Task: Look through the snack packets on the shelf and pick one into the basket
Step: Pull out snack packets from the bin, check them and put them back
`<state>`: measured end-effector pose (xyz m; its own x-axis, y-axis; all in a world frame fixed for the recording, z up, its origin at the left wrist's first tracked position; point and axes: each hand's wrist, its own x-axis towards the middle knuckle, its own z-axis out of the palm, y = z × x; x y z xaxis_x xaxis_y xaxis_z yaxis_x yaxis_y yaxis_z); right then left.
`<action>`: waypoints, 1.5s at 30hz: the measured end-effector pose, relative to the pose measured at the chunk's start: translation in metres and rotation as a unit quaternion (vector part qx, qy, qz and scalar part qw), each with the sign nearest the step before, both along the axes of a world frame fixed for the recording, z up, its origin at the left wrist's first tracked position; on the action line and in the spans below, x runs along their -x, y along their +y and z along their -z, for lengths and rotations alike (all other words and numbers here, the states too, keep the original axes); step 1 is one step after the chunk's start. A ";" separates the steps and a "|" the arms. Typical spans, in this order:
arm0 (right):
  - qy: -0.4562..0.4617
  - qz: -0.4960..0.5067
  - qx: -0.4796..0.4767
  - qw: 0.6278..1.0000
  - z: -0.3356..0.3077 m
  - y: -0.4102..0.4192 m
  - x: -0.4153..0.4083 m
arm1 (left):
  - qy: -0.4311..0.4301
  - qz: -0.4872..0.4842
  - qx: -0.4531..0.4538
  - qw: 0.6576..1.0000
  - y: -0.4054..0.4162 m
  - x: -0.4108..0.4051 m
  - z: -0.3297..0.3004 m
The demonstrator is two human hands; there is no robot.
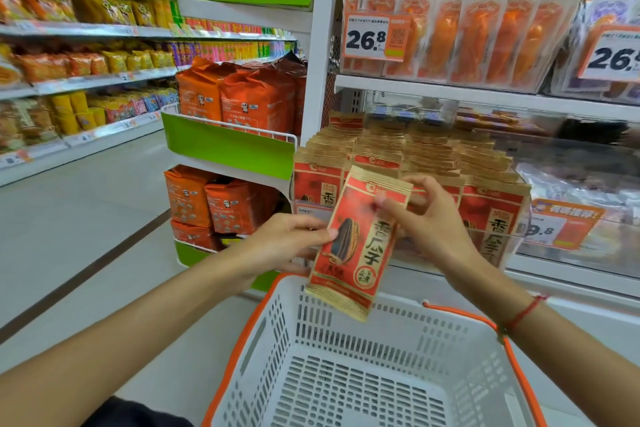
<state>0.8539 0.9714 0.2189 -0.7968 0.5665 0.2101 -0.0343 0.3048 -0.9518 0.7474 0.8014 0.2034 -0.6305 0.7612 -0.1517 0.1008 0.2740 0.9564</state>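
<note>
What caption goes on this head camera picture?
Both hands, left hand and right hand, hold a red seed packet above the white basket.

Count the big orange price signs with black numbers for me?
3: one orange price sign on the top shelf's left, another cut off at the right edge, a third lower right. Others may be hidden.

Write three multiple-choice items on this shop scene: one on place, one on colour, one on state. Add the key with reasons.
1. Where is the sunflower seed packet?
A. Lying in the basket
B. Held above the basket's far rim
C. On the floor

2. What colour is the rim of the basket?
A. Orange
B. Blue
C. Black

3. What does the basket contain?
A. Several packets
B. One bottle
C. Nothing visible

Key: 1 B, the left hand and right hand both grip the packet in the air; 2 A, an orange band edges the white walls; 3 C, only bare slotted floor shows.
</note>
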 end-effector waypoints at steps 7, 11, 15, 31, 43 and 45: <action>0.026 0.018 0.042 0.999 0.011 -0.006 0.005 | 0.000 -0.043 -0.040 0.998 0.010 -0.005 0.015; 0.037 0.020 -0.002 0.999 0.007 0.004 0.005 | -0.008 -0.026 -0.040 0.999 0.013 -0.005 0.014; 0.042 0.014 -0.009 0.999 0.009 0.010 0.002 | 0.008 0.000 -0.044 0.999 0.014 -0.005 0.014; -0.057 -0.153 -0.034 0.986 0.018 0.016 0.004 | 0.054 -0.129 -0.174 0.975 0.012 0.007 0.004; -0.103 -0.187 0.053 0.976 0.016 0.026 0.001 | 0.060 -0.111 -0.148 0.981 0.012 0.005 0.011; -0.110 -0.189 0.059 0.974 0.014 0.026 0.000 | 0.067 -0.112 -0.150 0.980 0.013 0.004 0.009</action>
<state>0.8539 0.9970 0.2046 -0.9716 0.2337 -0.0376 0.0853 0.1976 -0.9766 0.7433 0.8142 0.1942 -0.7859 0.5990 0.1536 0.2011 0.0127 0.9795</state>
